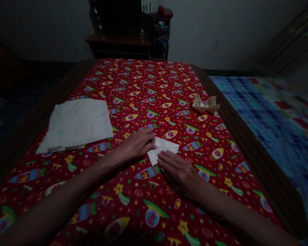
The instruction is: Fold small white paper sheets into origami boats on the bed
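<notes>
On the red cloth (133,194), the left hand (140,141) curls over folded paper (169,146), grip unclear; the right hand (181,171) lies flat, unclamped. Uneven pressure could skew a fold.

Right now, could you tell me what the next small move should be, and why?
I would probably slide the right hand along the small folded paper to press it flatter, since its fingers already rest on it and the left hand touches its other side.
</notes>
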`<state>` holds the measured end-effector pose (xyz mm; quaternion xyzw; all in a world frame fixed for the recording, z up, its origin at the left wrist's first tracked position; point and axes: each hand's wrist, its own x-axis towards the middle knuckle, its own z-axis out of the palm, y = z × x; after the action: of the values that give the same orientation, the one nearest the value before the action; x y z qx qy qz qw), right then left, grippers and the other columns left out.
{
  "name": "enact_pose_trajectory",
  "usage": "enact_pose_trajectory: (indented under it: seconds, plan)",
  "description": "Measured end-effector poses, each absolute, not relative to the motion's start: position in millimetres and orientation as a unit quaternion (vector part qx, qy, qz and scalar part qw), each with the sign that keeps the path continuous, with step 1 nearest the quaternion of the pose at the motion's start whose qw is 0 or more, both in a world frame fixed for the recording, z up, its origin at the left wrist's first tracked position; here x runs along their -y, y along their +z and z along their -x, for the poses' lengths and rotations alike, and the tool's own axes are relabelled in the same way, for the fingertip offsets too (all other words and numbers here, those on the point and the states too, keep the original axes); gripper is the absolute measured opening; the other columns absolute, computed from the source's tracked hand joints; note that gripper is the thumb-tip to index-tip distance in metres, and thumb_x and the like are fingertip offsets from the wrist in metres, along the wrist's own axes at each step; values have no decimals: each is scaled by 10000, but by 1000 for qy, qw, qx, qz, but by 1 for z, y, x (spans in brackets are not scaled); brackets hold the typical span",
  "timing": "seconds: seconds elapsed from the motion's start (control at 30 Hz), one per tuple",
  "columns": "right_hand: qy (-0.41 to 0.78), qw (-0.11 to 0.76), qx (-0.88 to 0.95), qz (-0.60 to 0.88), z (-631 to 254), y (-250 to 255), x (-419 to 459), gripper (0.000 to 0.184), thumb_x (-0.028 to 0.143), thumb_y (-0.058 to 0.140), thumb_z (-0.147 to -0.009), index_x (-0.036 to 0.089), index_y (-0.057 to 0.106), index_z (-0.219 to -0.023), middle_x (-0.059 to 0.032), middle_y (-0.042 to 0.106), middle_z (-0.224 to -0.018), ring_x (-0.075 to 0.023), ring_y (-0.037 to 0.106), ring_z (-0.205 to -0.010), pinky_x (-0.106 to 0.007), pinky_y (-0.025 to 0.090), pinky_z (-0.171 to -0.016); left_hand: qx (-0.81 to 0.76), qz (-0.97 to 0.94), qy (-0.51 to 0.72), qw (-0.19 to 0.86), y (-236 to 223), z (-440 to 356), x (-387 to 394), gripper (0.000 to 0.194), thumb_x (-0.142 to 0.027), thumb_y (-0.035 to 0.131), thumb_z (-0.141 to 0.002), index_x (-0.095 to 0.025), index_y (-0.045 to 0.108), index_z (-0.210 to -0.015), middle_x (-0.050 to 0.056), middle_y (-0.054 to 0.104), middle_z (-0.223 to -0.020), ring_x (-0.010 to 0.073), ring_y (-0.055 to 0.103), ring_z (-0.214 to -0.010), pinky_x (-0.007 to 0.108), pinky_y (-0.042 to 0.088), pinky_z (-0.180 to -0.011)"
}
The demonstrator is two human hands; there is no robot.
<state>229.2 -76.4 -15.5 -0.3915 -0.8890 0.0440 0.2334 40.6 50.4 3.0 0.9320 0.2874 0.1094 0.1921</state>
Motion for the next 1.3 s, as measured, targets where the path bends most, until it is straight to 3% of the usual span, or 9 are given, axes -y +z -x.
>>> enact_pose_trajectory:
  seconds: [0.37, 0.5, 0.7, 0.93, 1.3]
  plan:
    - [54, 210, 890, 400, -228, -7, 76, 397, 101, 394, -898, 105, 476, -1286, -137, 566, -1221, -222, 470, -1199, -404, 451, -992, -305, -927, 131, 172, 1, -40, -44, 120, -253, 576, -851, -177, 520, -778, 12, 518, -851, 154, 509, -777, 265, 397, -652]
    - [81, 155, 888, 425, -224, -5, 75, 419, 158, 409, -920, 175, 431, -1338, -126, 519, -1178, -230, 467, -1127, -419, 434, -957, -308, -928, 146, 153, -1, -40, -41, 102, -238, 560, -859, -178, 511, -793, 15, 517, -860, 155, 501, -770, 272, 390, -650]
    - [67, 141, 897, 415, -226, -10, 74, 498, 190, 445, -911, 319, 353, -1384, -105, 435, -1193, -251, 402, -1132, -447, 412, -920, -303, -927, 167, 145, -7, -40, -38, 83, -213, 546, -863, -175, 496, -807, 24, 516, -864, 173, 496, -820, 289, 405, -704]
    - [62, 133, 898, 415, -225, -6, 74, 431, 153, 438, -896, 200, 437, -1325, -140, 460, -1187, -256, 413, -1100, -432, 404, -907, -303, -927, 178, 134, -6, -42, -36, 89, -216, 542, -866, -172, 495, -804, 37, 516, -871, 185, 480, -845, 302, 408, -730]
    - [71, 111, 892, 431, -220, 1, 75, 398, 144, 430, -892, 208, 467, -1284, -133, 471, -1197, -254, 408, -1120, -431, 404, -917, -307, -923, 188, 134, -8, -42, -34, 82, -216, 516, -879, -169, 508, -812, 45, 513, -886, 193, 472, -870, 313, 415, -749]
